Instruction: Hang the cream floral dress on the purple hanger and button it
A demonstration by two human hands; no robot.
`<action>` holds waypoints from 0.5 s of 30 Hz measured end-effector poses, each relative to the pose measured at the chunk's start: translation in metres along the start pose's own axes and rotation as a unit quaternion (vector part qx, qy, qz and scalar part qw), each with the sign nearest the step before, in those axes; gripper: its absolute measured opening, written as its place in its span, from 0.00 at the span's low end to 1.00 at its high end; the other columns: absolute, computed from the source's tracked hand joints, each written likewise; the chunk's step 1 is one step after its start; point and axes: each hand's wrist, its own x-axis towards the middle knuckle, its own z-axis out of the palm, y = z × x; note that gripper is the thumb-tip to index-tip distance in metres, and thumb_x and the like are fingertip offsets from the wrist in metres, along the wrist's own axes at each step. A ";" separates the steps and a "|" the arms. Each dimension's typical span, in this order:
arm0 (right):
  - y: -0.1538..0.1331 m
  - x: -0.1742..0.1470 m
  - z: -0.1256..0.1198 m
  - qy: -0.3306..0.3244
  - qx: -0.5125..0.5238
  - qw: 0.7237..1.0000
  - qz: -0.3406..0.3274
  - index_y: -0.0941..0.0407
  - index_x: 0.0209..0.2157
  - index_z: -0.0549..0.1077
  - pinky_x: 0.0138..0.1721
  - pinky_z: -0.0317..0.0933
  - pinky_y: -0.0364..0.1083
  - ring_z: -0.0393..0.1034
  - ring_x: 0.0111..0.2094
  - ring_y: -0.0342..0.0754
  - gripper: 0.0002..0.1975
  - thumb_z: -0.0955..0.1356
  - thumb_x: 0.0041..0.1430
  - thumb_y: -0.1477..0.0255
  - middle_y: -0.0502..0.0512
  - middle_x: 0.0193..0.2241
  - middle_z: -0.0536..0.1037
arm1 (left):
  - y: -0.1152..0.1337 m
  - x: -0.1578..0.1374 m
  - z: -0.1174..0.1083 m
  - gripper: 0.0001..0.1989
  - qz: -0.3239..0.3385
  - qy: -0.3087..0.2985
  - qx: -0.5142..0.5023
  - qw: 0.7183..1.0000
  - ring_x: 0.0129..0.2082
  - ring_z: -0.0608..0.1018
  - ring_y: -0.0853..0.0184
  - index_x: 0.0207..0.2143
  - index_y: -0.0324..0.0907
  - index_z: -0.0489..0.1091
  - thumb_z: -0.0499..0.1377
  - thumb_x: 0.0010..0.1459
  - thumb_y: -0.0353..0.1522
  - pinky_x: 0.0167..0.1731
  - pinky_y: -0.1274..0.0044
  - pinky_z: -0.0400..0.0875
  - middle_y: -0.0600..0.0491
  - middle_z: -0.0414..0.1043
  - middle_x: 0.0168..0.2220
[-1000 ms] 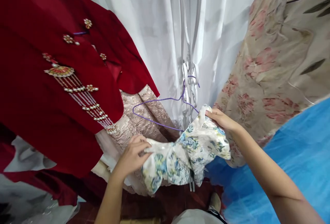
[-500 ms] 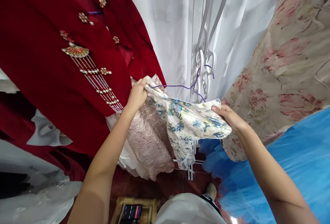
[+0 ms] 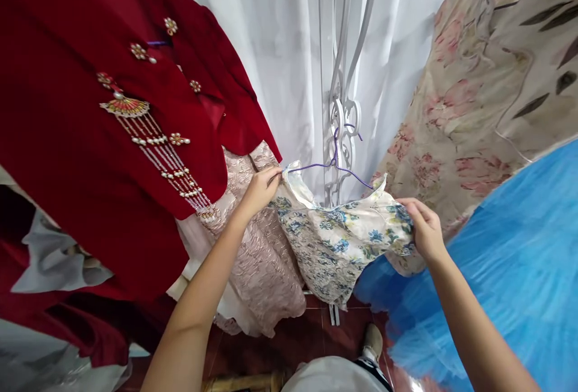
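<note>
A small white blouse (image 3: 343,238) with blue flowers hangs on a purple wire hanger (image 3: 311,166) in front of me. My left hand (image 3: 264,188) is closed in a pinch at the left end of the hanger, by the blouse's shoulder; its fingertips partly hide what they grip there. Out at the blouse's right sleeve edge, my right hand (image 3: 425,226) pinches the cloth between thumb and fingers. The neckline gapes open, and the hanger's right end shows beside the right shoulder. The hanger's hook reaches the white metal scrollwork (image 3: 338,116).
A dark red jacket (image 3: 194,133) with a beaded brooch and a pink textured dress (image 3: 266,271) hang at left. On the right are a beige floral garment (image 3: 451,109) and blue tulle (image 3: 492,265). White curtains (image 3: 280,49) hang behind; a wooden piece (image 3: 244,383) stands low.
My left hand has shifted right and down to the hanger's end. The right hand has moved slightly right and down, and the blouse is spread wider and sits straighter on the hanger.
</note>
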 end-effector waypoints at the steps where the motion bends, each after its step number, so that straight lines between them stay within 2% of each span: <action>1: -0.004 -0.001 -0.003 0.015 -0.036 0.999 -0.026 0.55 0.34 0.79 0.31 0.61 0.45 0.70 0.31 0.50 0.19 0.69 0.61 0.52 0.54 0.30 0.79 | 0.005 -0.001 0.001 0.13 0.013 0.014 0.009 1.000 0.44 0.79 0.61 0.43 0.40 0.76 0.52 0.66 0.28 0.48 0.70 0.72 0.47 0.79 0.42; 5: -0.038 0.016 -0.004 0.064 -0.097 0.989 -0.095 0.56 0.27 0.75 0.27 0.54 0.43 0.61 0.26 0.45 0.18 0.69 0.62 0.56 0.50 0.23 0.71 | 0.026 0.001 -0.002 0.12 0.041 0.088 0.028 0.995 0.43 0.79 0.62 0.43 0.41 0.76 0.52 0.66 0.29 0.46 0.73 0.71 0.48 0.79 0.42; 8: -0.075 0.028 0.006 0.045 -0.113 0.988 -0.099 0.56 0.26 0.72 0.25 0.49 0.43 0.56 0.24 0.43 0.18 0.69 0.62 0.57 0.48 0.22 0.66 | 0.021 -0.004 -0.008 0.10 0.000 0.128 0.031 0.991 0.44 0.78 0.62 0.43 0.41 0.75 0.54 0.67 0.32 0.47 0.73 0.69 0.49 0.78 0.42; 10: -0.094 0.025 0.018 -0.015 -0.109 0.991 -0.082 0.56 0.26 0.71 0.25 0.47 0.44 0.55 0.24 0.43 0.19 0.68 0.63 0.56 0.47 0.21 0.64 | 0.007 -0.018 -0.007 0.09 -0.067 0.124 0.022 0.990 0.44 0.76 0.61 0.42 0.40 0.73 0.54 0.67 0.34 0.48 0.72 0.67 0.49 0.77 0.42; 12: -0.102 0.010 0.036 -0.099 -0.092 0.990 -0.046 0.55 0.24 0.67 0.25 0.46 0.44 0.54 0.24 0.43 0.22 0.67 0.64 0.54 0.47 0.21 0.61 | -0.010 -0.040 0.005 0.09 -0.133 0.101 0.010 0.986 0.42 0.75 0.61 0.41 0.40 0.71 0.54 0.68 0.34 0.47 0.71 0.66 0.49 0.75 0.40; 15: -0.094 -0.028 0.064 -0.201 -0.048 0.978 0.017 0.55 0.24 0.66 0.26 0.49 0.44 0.54 0.25 0.44 0.26 0.64 0.65 0.48 0.47 0.22 0.61 | -0.025 -0.086 0.043 0.09 -0.198 0.082 -0.014 0.977 0.40 0.75 0.58 0.43 0.40 0.69 0.51 0.68 0.34 0.45 0.68 0.67 0.46 0.73 0.39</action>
